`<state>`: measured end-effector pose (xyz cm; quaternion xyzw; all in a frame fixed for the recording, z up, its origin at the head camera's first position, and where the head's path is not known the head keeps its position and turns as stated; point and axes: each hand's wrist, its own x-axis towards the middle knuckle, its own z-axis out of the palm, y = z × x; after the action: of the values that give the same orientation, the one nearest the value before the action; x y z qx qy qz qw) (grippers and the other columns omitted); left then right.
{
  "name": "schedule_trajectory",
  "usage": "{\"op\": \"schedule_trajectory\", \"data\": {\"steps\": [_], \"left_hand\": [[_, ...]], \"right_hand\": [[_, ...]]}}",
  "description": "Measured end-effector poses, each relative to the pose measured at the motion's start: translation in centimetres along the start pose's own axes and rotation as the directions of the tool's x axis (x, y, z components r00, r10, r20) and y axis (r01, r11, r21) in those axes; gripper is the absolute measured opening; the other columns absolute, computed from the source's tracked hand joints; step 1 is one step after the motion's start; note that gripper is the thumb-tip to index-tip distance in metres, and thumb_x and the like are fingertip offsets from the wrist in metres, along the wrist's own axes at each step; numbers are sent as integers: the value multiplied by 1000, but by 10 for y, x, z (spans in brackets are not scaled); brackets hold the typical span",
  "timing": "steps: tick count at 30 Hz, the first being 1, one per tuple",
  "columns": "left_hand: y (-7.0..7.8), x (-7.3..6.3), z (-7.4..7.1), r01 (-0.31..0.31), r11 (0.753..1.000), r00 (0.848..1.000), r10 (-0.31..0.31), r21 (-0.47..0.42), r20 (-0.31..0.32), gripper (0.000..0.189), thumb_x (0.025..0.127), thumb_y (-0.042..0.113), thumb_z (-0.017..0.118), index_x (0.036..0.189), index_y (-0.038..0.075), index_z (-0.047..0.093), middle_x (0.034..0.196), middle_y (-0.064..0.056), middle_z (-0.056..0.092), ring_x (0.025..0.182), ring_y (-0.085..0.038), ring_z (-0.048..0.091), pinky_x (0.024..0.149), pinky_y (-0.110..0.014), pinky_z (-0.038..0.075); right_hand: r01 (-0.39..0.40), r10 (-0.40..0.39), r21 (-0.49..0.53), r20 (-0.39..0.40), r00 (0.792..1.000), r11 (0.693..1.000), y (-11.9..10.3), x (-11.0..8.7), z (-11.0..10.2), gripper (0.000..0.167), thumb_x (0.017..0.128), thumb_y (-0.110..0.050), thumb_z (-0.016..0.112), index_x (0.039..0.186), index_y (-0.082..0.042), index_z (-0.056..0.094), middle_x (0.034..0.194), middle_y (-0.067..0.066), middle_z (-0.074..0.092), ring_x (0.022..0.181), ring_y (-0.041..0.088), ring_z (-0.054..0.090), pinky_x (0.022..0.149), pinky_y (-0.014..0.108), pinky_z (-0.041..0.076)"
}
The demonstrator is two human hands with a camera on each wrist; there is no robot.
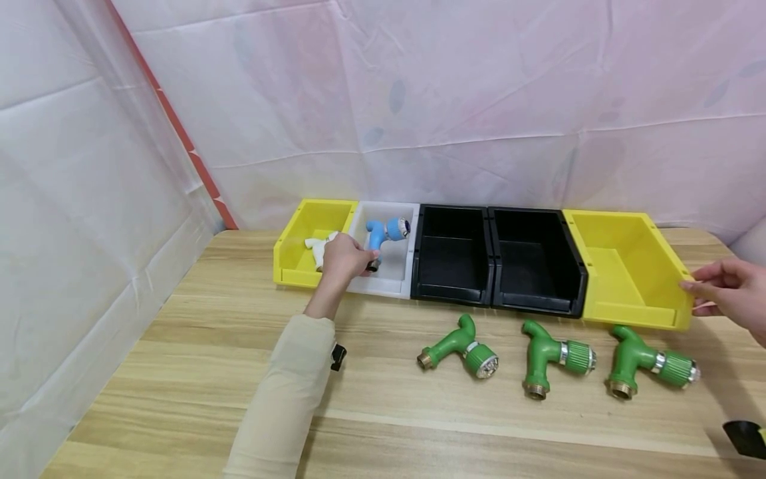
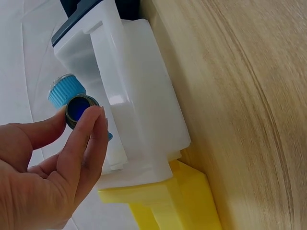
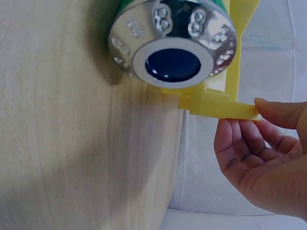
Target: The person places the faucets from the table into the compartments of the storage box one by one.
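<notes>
My left hand (image 1: 346,258) pinches a blue faucet (image 1: 377,234) by its threaded end, over the white bin (image 1: 396,279). In the left wrist view the open threaded end (image 2: 79,110) sits between thumb and fingers, with the ribbed blue knob (image 2: 66,91) behind. A white faucet (image 1: 317,249) lies in the left yellow bin (image 1: 287,274), partly hidden by that hand. At the far right, my right hand (image 1: 733,289) holds the side edge of the right yellow bin (image 1: 637,318); the right wrist view shows thumb and fingers on its yellow rim (image 3: 225,110).
Two black bins (image 1: 451,293) stand between the white bin and the right yellow one. Three green faucets (image 1: 457,342) lie on the wooden table (image 1: 383,426) in front. A pale sheet (image 1: 449,80) hangs behind the row. A black object (image 1: 745,439) shows at the right edge.
</notes>
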<state>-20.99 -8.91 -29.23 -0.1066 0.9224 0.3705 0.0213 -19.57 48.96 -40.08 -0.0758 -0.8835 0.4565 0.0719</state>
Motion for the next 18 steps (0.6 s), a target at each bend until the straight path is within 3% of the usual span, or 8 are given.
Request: {"op": "schedule_trajectory", "data": {"steps": [4, 18], "left_hand": [[0, -1, 0, -13, 1000, 1000, 13, 17, 3, 26, 82, 23, 70, 70, 0, 70, 59, -8, 64, 56, -18, 64, 48, -23, 39], [-2, -2, 1, -52, 999, 998, 52, 3, -23, 21, 81, 17, 70, 71, -1, 70, 62, -9, 66, 55, -17, 64, 46, -21, 39]], "right_hand": [[9, -9, 39, 3, 1000, 999, 1, 0, -1, 14, 88, -12, 60, 84, -23, 54, 64, -9, 54, 52, 11, 58, 46, 30, 53], [13, -13, 40, 0, 1000, 999, 4, 5, 0, 9, 90, -15, 58, 88, -21, 52, 66, -13, 55, 52, 10, 58, 46, 29, 53]]}}
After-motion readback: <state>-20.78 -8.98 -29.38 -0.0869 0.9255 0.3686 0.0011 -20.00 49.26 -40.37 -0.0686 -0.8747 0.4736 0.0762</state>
